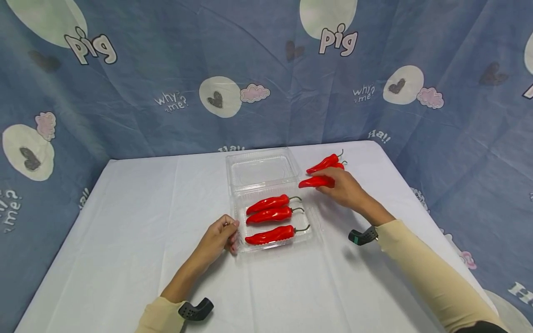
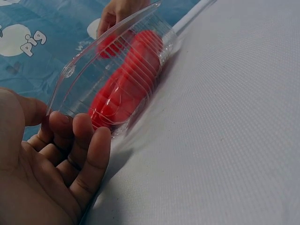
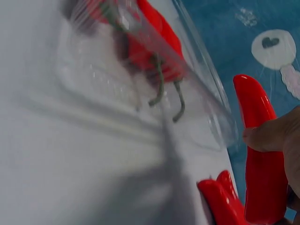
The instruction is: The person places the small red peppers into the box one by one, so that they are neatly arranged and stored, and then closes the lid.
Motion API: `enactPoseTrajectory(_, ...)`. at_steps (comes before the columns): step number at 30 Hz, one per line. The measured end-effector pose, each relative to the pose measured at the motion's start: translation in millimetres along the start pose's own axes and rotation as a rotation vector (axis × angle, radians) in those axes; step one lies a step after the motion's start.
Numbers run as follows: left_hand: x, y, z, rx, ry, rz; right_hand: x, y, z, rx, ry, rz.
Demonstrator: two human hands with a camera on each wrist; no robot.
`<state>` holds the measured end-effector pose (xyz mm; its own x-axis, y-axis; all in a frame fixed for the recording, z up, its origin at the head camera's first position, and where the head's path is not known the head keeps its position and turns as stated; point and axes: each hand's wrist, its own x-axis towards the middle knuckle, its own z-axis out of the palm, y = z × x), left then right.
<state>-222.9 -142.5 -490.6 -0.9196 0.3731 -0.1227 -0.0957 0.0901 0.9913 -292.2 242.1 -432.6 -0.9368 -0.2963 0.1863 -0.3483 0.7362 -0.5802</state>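
The left hand pinches the clear tray at its 8 o'clock rim; light pressure should steady it without buckling. 3 red peppers lie inside. At the tray's 1 o'clock, the right hand pinches another pepper, best carried level, gently.

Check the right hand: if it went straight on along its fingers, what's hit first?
Likely the clear plastic container, with the red pepper in the right hand leading. Height is unclear in the head view, so it might pass over instead.
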Motion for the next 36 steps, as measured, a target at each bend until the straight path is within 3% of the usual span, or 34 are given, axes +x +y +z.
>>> enactPoseTrajectory(10, 1.3, -1.0, -0.1, -0.001, 0.005, -0.011, 1.1, -28.8, 6.5, 0.003, -0.032, 0.023)
enactPoseTrajectory(36, 0.6, -1.1, -0.9, -0.010, -0.003, 0.002, 10.5, -73.8, 38.2, 0.035, -0.114, -0.120)
